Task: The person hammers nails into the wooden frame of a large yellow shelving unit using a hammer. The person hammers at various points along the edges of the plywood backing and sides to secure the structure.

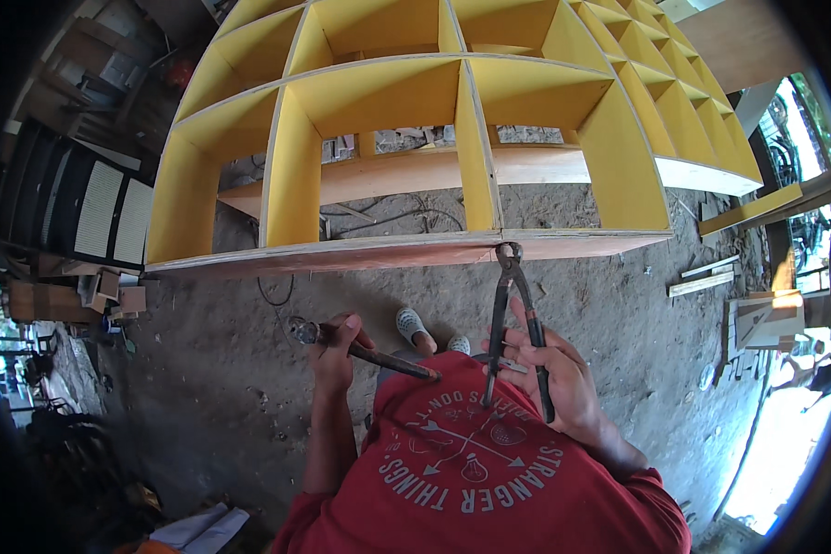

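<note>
My left hand (335, 355) grips a hammer (388, 360) at the lower middle, its dark metal head pointing left and its handle lying across toward my red shirt. On the right, my right hand (560, 379) holds black-handled pincers (538, 360) upright, the handles apart and some fingers stretched loosely between them. The pincers' jaws are at the front plywood edge of a large yellow grid unit (297, 180), by a vertical divider; whether they grip something small there cannot be made out. The unit has several square compartments with pale raw edges and a pinkish front face.
A second yellow grid (674, 115) adjoins at upper right. Dark panelled pieces (65, 194) and boxes (51, 300) stand at left; boards (702, 282) and offcuts lie at right. A cable (286, 295) runs on the dirty concrete floor (203, 388). My feet in pale clogs (411, 325) show below the unit.
</note>
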### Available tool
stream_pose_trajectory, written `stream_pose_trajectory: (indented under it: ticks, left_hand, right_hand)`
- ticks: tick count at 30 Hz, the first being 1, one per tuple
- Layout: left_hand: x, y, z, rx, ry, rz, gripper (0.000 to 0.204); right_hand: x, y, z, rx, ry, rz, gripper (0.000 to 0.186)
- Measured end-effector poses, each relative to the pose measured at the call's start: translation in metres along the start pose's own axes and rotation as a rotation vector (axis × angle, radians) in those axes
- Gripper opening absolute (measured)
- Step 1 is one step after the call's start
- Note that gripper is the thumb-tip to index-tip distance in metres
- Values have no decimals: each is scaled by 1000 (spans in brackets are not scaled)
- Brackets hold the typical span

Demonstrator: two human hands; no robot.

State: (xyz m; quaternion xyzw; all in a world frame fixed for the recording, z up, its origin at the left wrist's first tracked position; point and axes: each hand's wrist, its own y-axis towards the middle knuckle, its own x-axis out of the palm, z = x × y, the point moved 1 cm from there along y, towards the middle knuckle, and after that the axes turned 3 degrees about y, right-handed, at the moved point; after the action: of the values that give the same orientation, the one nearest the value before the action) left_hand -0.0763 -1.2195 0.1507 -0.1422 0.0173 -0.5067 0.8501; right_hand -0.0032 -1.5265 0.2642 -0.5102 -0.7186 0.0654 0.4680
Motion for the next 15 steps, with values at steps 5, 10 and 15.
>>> stream_pose_trajectory:
  ticks: [5, 10, 15]
  left_hand:
    - [6, -1, 1, 3, -12, 21, 30]
    - [14, -2, -2, 39, 15, -68, 30]
    - [25, -9, 0, 39, 27, -62, 29]
  right_hand:
    - [2, -1, -6, -17, -36, -19, 62]
    - [6, -1, -6, -15, -114, -7, 45]
    - [5, 4, -3, -66, -165, -23, 43]
